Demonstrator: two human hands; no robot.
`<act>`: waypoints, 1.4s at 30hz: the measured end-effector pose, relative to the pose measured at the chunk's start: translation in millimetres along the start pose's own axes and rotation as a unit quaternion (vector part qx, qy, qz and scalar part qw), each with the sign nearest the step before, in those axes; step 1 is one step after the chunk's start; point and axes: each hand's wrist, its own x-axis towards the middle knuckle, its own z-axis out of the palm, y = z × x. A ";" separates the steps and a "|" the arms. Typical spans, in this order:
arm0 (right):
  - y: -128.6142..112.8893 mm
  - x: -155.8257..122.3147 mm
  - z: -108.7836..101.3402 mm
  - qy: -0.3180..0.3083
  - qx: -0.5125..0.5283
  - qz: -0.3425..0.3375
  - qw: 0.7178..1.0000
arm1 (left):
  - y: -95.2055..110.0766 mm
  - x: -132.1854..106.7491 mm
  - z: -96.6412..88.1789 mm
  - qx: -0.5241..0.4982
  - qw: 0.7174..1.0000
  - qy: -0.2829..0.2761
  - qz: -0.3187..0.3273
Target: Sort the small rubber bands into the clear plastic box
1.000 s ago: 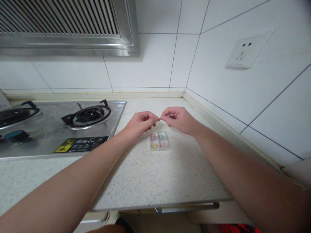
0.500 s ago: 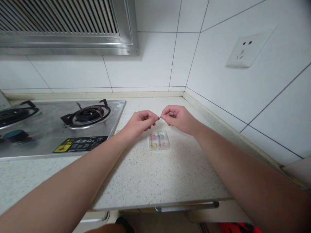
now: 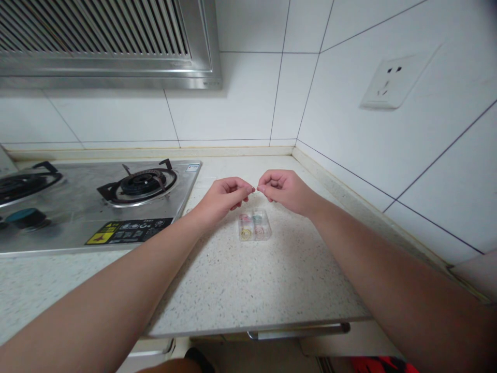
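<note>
Over the counter my left hand [image 3: 230,194] is closed in a pinch, a tiny dark red piece [image 3: 253,189] showing at its fingertips. My right hand [image 3: 282,189] pinches close by, fingertips almost meeting those of the left; whatever it holds is too small to make out. Just below both hands a clear divided plastic box [image 3: 268,237] lies on the counter. Its compartments hold small coloured items: a yellow coil [image 3: 246,234] at front left, pinkish ones at front right and back left, and greenish ones at back right.
A speckled light counter [image 3: 248,290] runs under my arms. To the left is a steel gas stove [image 3: 77,197] with a black burner [image 3: 143,182], below a range hood [image 3: 116,67]. A wall socket [image 3: 388,80] is at right, and a drawer handle [image 3: 298,330] lies along the front edge.
Both hands keep almost the same place and pinch. My right fingertips have shifted very slightly to the right, and the box has not moved.
</note>
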 end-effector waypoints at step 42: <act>0.7 -4.9 -8.3 -0.212 -0.194 0.079 0.955 | -1.5 2.1 -2.6 0.054 0.998 0.008 -0.006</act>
